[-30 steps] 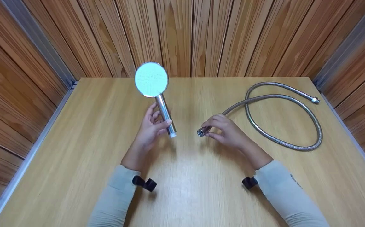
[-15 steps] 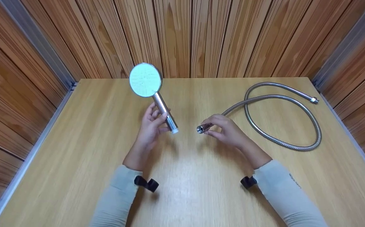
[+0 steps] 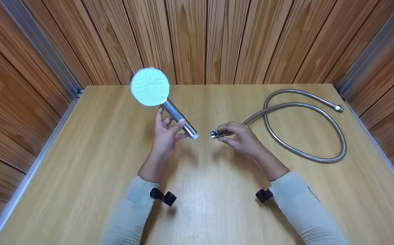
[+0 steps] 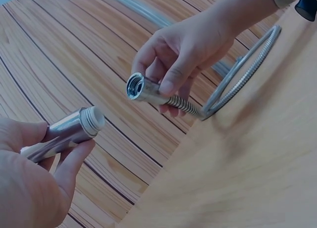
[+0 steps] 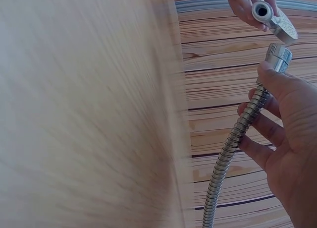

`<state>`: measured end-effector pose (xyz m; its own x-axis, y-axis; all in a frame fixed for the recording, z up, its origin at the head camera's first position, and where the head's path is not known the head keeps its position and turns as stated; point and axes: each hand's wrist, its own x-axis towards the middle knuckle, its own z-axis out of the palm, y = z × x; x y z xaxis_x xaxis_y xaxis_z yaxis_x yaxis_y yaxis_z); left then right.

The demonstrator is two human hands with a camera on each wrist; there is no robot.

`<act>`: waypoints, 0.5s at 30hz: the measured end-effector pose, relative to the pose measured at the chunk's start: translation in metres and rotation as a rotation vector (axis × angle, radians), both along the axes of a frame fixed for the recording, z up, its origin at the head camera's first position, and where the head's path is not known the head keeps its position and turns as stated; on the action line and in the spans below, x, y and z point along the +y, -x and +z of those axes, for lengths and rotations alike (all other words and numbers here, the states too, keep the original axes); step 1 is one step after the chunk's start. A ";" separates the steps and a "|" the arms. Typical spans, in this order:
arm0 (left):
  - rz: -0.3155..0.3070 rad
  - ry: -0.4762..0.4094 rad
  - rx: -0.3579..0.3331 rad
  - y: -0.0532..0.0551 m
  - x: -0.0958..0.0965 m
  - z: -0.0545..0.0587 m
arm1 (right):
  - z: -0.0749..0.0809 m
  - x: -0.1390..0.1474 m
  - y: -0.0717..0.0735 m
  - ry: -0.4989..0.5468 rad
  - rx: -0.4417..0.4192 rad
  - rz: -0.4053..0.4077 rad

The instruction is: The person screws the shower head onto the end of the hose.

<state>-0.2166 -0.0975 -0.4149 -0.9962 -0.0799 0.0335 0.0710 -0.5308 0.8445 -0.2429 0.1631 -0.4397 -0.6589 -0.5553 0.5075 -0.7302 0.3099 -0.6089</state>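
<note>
My left hand (image 3: 165, 137) grips the chrome handle of a shower head (image 3: 150, 86) above the table. Its round pale face is tilted up at the upper left, and the handle slants down to the right. A white threaded end (image 4: 94, 120) sticks out past the fingers. Between thumb and fingers, my right hand (image 3: 239, 137) pinches the metal end fitting (image 4: 143, 87) of a shower hose (image 3: 319, 158). The fitting's open mouth faces the handle's threaded end, with a small gap between them. In the right wrist view, the ribbed hose (image 5: 233, 143) runs down from the fitting.
On the right of the wooden table (image 3: 81, 170), the hose lies in a loose loop. Its other end, with a metal nut (image 3: 338, 108), points toward the right edge. Wood-plank walls (image 3: 190, 41) enclose the back and sides.
The shower head has tilted further left, and its threaded end has swung right and up toward the hose fitting. My right hand has shifted slightly left, turning the fitting more toward the handle.
</note>
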 end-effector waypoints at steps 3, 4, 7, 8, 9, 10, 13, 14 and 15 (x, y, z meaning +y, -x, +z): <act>0.036 -0.014 0.011 0.001 0.005 0.000 | -0.002 -0.002 0.000 0.018 -0.005 -0.013; 0.048 -0.020 0.017 0.001 0.007 0.000 | -0.002 -0.003 -0.001 0.023 -0.008 -0.021; 0.084 -0.038 0.031 0.002 0.011 0.000 | -0.002 -0.007 -0.001 0.025 -0.017 -0.056; 0.096 -0.040 0.037 0.002 0.012 0.000 | -0.002 -0.009 -0.002 0.023 -0.019 -0.070; 0.106 -0.042 0.044 0.002 0.014 -0.001 | -0.003 -0.010 -0.002 0.021 -0.023 -0.081; 0.113 -0.046 0.050 0.002 0.015 -0.001 | -0.003 -0.012 -0.002 0.018 -0.023 -0.093; 0.130 -0.042 0.070 0.002 0.019 -0.002 | -0.003 -0.017 -0.003 0.011 -0.034 -0.119; 0.134 -0.042 0.078 0.002 0.020 -0.003 | -0.004 -0.019 -0.003 0.007 -0.039 -0.128; 0.137 -0.041 0.084 0.002 0.022 -0.003 | -0.004 -0.020 -0.003 0.006 -0.041 -0.136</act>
